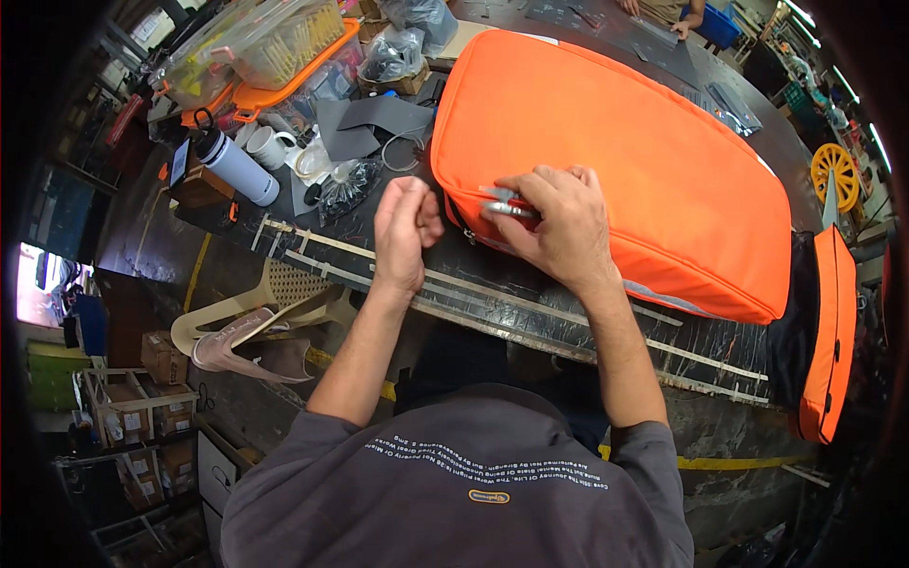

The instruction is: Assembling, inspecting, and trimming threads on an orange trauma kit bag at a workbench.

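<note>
A large bright orange fabric bag (606, 161) with piped seams lies on the dark worktable in front of me. Over its near left corner, my right hand (563, 222) is closed around a small silvery metal tool (507, 206), whose kind I cannot make out. Just left of that corner, my left hand (402, 232) is raised with curled fingers pressed together. Whatever it may hold is hidden or too small to name. A zipper pull (470, 234) hangs at the bag's lower edge between my hands.
Left on the table stand a pale water bottle (239, 168), a white mug (269, 147), grey sheet pieces (379, 121) and clear bins with orange trim (284, 47). A second orange bag piece (829, 331) hangs at the right edge. Another person's hand (684, 26) shows at the far side.
</note>
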A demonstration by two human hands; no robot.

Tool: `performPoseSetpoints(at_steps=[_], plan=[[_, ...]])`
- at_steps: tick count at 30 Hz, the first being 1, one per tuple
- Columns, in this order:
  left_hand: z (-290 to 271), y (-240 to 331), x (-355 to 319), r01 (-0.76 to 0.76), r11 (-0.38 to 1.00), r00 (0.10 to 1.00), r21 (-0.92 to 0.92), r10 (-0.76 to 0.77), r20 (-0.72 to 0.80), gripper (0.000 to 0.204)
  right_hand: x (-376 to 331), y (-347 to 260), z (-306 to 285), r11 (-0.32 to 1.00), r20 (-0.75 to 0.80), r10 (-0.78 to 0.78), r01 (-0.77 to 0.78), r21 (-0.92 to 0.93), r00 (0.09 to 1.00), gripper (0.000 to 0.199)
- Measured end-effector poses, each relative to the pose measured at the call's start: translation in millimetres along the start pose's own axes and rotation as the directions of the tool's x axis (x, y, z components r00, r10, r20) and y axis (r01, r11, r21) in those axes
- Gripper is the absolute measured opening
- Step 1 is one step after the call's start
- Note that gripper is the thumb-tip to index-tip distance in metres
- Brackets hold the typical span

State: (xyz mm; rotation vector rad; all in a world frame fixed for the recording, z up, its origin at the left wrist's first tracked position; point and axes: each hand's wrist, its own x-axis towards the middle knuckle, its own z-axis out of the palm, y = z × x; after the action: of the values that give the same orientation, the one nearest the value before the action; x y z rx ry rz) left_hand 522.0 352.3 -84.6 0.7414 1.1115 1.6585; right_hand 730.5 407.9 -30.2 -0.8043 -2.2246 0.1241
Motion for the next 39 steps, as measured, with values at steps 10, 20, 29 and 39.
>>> performPoseSetpoints(at_steps=[10, 20, 29, 39], plan=[[8, -21, 6, -0.082, 0.994, 0.992, -0.071, 0.088, 0.088, 0.020, -17, -11, 21, 0.998, -0.040, 0.069, -0.069, 0.004, 0.997, 0.028], [2, -21, 8, -0.053, 0.996, 0.982, -0.077, 0.066, 0.176, 0.019, 1, -9, 7, 0.920, 0.150, 0.254, -0.286, 0.268, 0.956, 0.016], [22, -34, 5, -0.229, 0.973, 0.945, -0.026, 0.228, 0.234, 0.011, 28, -36, -2, 0.899, 0.133, 0.354, -0.376, 0.225, 0.926, 0.014], [40, -36, -18, -0.401, 0.916, 0.907, 0.024, 0.393, 0.151, 0.007, 22, -57, -1, 0.944, 0.100, 0.318, -0.306, -0.122, 0.943, 0.027]])
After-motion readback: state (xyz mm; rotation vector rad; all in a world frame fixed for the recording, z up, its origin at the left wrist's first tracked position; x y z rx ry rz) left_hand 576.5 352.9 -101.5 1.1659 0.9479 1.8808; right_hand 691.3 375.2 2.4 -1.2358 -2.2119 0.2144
